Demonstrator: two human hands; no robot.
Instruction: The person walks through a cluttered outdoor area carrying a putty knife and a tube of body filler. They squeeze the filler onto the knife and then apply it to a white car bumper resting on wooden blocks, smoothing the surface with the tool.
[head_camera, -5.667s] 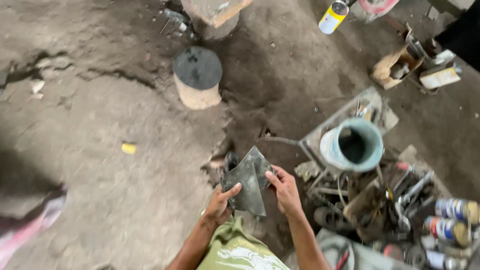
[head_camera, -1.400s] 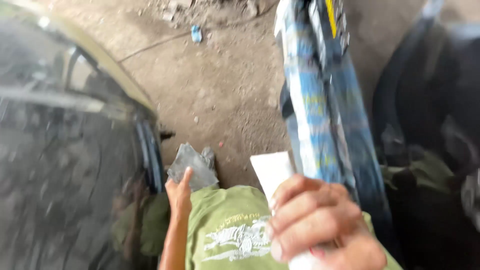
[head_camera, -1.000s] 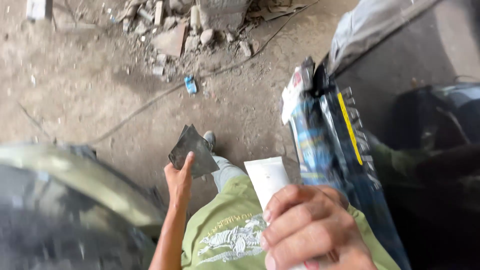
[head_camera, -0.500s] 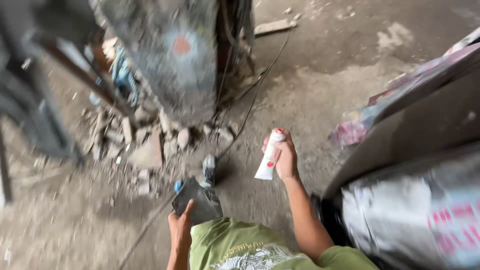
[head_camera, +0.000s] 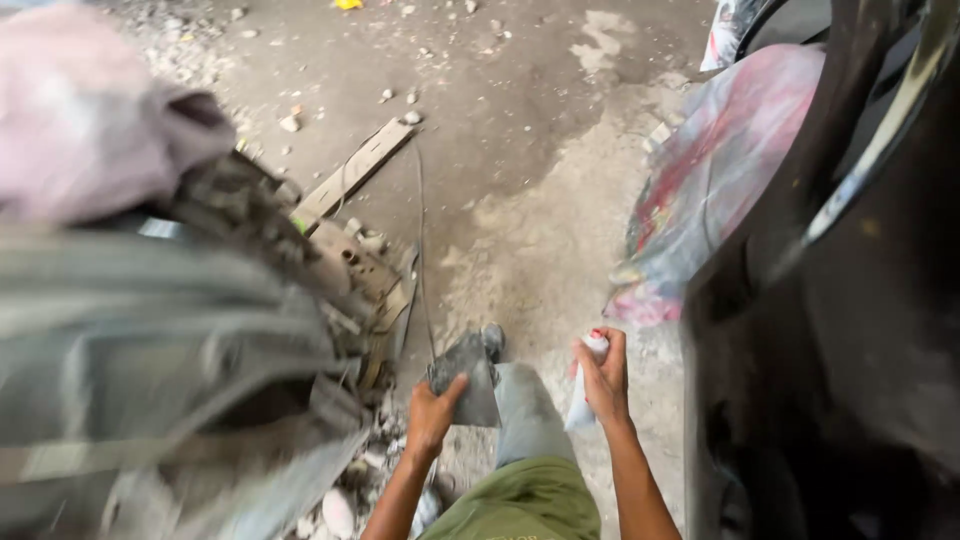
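A blurred grey bulk of scuffed metal fills the left; a glossy black curved panel rises on the right. Between them lies the dusty, pebbled concrete floor with a flat wooden plank. The left hand grips a flat, grey, stained scraper plate, fingers clenched on its edge. The right hand wraps a slim white tube, red-capped.

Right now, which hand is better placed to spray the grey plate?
Probably the right hand: it already grips the white spray can, red top up. The left hand is busy holding the grey plate beside it.
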